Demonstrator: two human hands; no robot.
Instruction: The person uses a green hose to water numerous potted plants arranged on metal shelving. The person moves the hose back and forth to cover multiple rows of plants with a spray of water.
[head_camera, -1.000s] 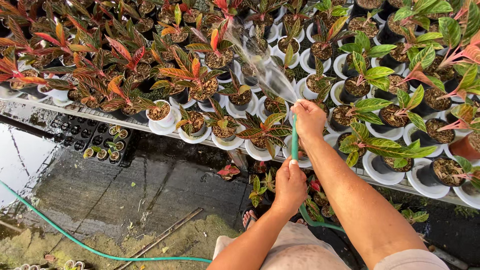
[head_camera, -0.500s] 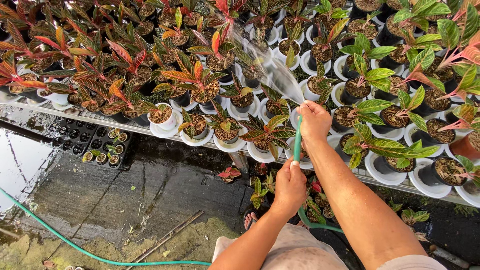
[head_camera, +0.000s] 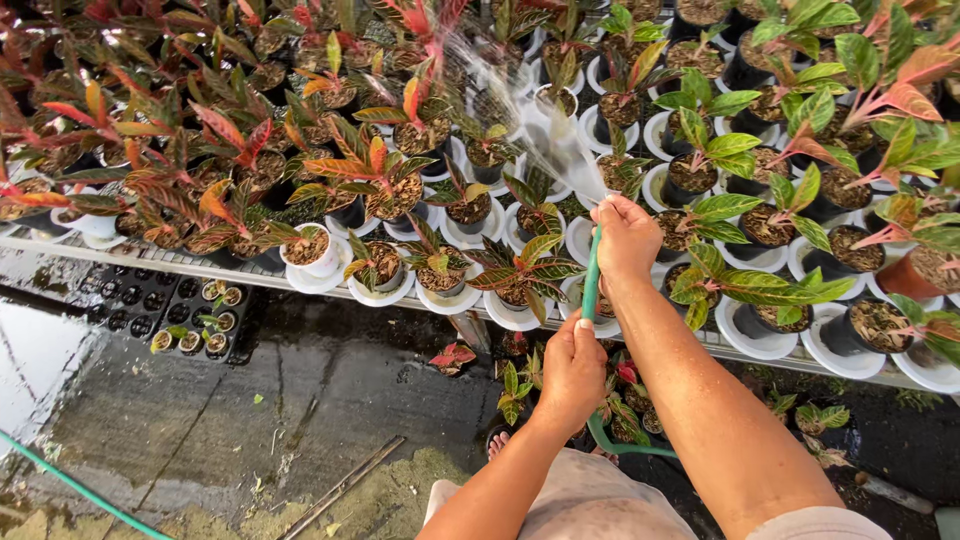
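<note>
The hose (head_camera: 590, 285) is held upright between the two hands, in front of the near edge of the tabletop (head_camera: 770, 350), its green length running from the lower grip up to the upper one. The right hand (head_camera: 627, 238) is clamped around the outlet end, seemingly with a finger or thumb pressed over the opening, and a fan of spray (head_camera: 520, 110) is thrown up and to the left over the potted plants (head_camera: 520, 275). The left hand (head_camera: 572, 372) is closed around the hose lower down, where it bends away toward the floor (head_camera: 300, 400) behind the person's legs. A further stretch of hose (head_camera: 70, 485) is seen lying across the wet floor at lower left.

The hose is judged to be soft and bendable, heavier than it looks when filled with water, and slick where it is wet (the grip near the outlet matters most). It is best taken close behind the outlet for aiming, with a second hold lower down to carry the weight and keep the bend from kinking.

The plants are set in black pots inside white saucers, packed close together across the tabletop, with red, orange and green striped leaves. A black seedling tray (head_camera: 185, 315) is seen on the floor under the left part, and a few small plants (head_camera: 515, 385) stand beneath the edge near the left hand.
</note>
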